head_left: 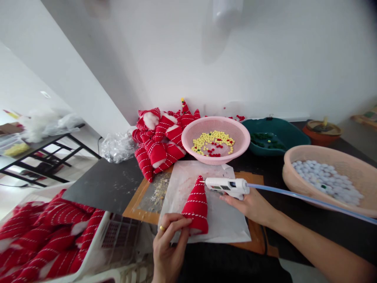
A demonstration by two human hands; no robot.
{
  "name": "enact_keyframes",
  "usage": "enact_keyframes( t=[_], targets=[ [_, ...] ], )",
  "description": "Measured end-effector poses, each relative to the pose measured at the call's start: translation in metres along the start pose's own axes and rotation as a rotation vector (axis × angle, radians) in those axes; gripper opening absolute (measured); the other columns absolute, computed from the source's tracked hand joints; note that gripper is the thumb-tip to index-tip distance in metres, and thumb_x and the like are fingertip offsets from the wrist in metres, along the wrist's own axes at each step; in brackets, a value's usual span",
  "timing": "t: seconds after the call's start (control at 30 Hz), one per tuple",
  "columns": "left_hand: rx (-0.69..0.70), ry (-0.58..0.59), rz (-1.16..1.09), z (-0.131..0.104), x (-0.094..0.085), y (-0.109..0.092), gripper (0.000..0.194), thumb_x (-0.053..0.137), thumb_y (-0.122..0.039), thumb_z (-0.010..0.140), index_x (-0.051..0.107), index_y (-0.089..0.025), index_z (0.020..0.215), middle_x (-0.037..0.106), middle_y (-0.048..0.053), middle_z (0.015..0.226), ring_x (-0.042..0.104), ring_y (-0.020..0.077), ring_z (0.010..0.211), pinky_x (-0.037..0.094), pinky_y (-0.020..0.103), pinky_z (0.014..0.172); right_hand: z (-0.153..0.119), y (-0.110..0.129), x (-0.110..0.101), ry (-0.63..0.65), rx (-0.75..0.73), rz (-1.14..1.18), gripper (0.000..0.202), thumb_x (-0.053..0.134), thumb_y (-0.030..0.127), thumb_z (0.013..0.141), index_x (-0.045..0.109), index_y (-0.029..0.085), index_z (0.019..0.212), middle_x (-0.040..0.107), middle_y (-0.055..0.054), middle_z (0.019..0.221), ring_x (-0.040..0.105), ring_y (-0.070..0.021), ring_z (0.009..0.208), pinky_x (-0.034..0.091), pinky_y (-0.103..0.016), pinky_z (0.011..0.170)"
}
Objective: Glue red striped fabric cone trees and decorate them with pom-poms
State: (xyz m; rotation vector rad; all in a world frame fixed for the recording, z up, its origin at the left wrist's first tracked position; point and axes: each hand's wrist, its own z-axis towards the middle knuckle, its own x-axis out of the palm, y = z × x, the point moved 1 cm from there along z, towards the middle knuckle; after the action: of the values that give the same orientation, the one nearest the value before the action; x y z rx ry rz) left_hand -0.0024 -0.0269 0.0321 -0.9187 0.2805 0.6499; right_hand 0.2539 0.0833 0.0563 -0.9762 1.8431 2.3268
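A red fabric cone (196, 204) with white dashed stitching lies on a white sheet (226, 220), its tip pointing away from me. My left hand (171, 239), wearing a ring, pinches the cone's lower left edge. A white glue gun (226, 184) is gripped in my right hand (250, 206), with its nozzle at the cone's tip; whether it touches cannot be told. From the back of the gun a translucent bluish glue stick (294, 194) runs off to the right. The right fingers are partly hidden behind the gun.
Behind the sheet stands a pink basket (216, 158) of yellow and red pompoms, beside a pile of red cones (157, 147). To the right are a green basin (279, 129) and a peach basket (326, 153) of white pompoms. A white crate (91, 241) holding more cones is at lower left.
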Motion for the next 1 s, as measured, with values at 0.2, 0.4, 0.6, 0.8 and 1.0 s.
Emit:
enact_keyframes(
  t=[0.2, 0.4, 0.6, 0.8, 1.0],
  targets=[
    [-0.008, -0.011, -0.001, -0.0015, 0.0001, 0.0005, 0.020, 0.065, -0.011, 0.091, 0.074, -0.025, 0.101, 0.066, 0.002, 0.097, 0.067, 0.0151, 0.088, 0.053, 0.024, 0.077, 0.0001, 0.0015, -0.0007, 0.008, 0.011, -0.001, 0.032, 0.063, 0.041, 0.093, 0.073, 0.025, 0.118, 0.077, -0.007, 0.119, 0.069, -0.0318, 0.113, 0.052, -0.047, 0.102],
    [-0.016, -0.001, -0.006, -0.0032, 0.0002, 0.0020, 0.021, 0.063, -0.011, 0.092, 0.073, -0.025, 0.103, 0.066, 0.003, 0.098, 0.066, 0.0157, 0.089, 0.053, 0.025, 0.077, 0.0002, 0.0044, -0.0013, 0.011, 0.004, 0.002, 0.031, 0.063, 0.039, 0.093, 0.074, 0.023, 0.117, 0.077, -0.008, 0.120, 0.069, -0.0320, 0.115, 0.051, -0.046, 0.104],
    [-0.012, 0.002, 0.001, -0.0045, 0.0010, 0.0040, 0.021, 0.064, -0.010, 0.092, 0.073, -0.025, 0.103, 0.065, 0.003, 0.098, 0.066, 0.0150, 0.090, 0.052, 0.024, 0.078, 0.0005, 0.0039, -0.0021, 0.007, -0.013, 0.001, 0.030, 0.063, 0.038, 0.094, 0.072, 0.023, 0.119, 0.077, -0.007, 0.120, 0.069, -0.0302, 0.113, 0.052, -0.044, 0.102],
    [0.003, 0.002, 0.002, -0.0031, 0.0003, 0.0013, 0.022, 0.064, -0.010, 0.091, 0.072, -0.025, 0.104, 0.065, 0.002, 0.097, 0.066, 0.0149, 0.089, 0.053, 0.024, 0.078, 0.0009, 0.0036, -0.0019, -0.003, -0.028, 0.001, 0.028, 0.064, 0.037, 0.094, 0.074, 0.022, 0.115, 0.078, -0.007, 0.115, 0.070, -0.0300, 0.110, 0.053, -0.043, 0.100],
    [-0.012, 0.001, 0.007, -0.0051, 0.0002, 0.0028, 0.021, 0.063, -0.010, 0.092, 0.072, -0.025, 0.104, 0.065, 0.004, 0.098, 0.066, 0.0162, 0.090, 0.053, 0.026, 0.078, 0.0010, 0.0024, -0.0016, -0.006, -0.030, 0.000, 0.029, 0.064, 0.037, 0.094, 0.074, 0.022, 0.117, 0.078, -0.008, 0.116, 0.071, -0.0306, 0.109, 0.055, -0.043, 0.098]
  ],
)
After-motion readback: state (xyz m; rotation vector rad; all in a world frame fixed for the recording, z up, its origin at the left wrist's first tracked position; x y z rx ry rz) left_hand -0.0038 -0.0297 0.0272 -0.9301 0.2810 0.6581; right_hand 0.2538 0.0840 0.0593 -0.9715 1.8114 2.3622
